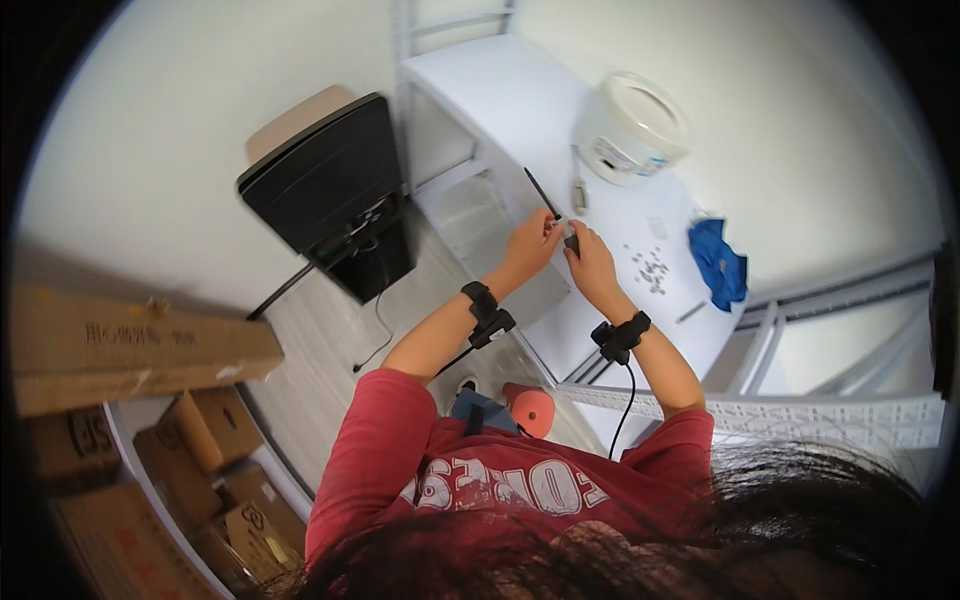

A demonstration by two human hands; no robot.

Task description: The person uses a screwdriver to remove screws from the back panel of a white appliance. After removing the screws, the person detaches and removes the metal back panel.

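Observation:
My left hand (530,245) and my right hand (592,265) are close together above the white table (520,120). Between them is a long, thin black stick-like piece (540,190), pointing away from me; its exact kind does not show. My left fingers pinch at its near end, beside something small and pale. My right hand closes around a dark grey handle-like piece (571,238); whether it joins the black stick is hard to see. Just beyond lies a tool with a thin shaft and pale handle (579,195). Small grey bits (652,270) lie scattered right of my right hand.
A round white lidded container (632,130) stands at the table's far side. A crumpled blue bag or cloth (718,263) and a thin grey stick (690,312) lie at right. A black-backed chair (330,190) stands left; cardboard boxes (150,340) fill the lower left.

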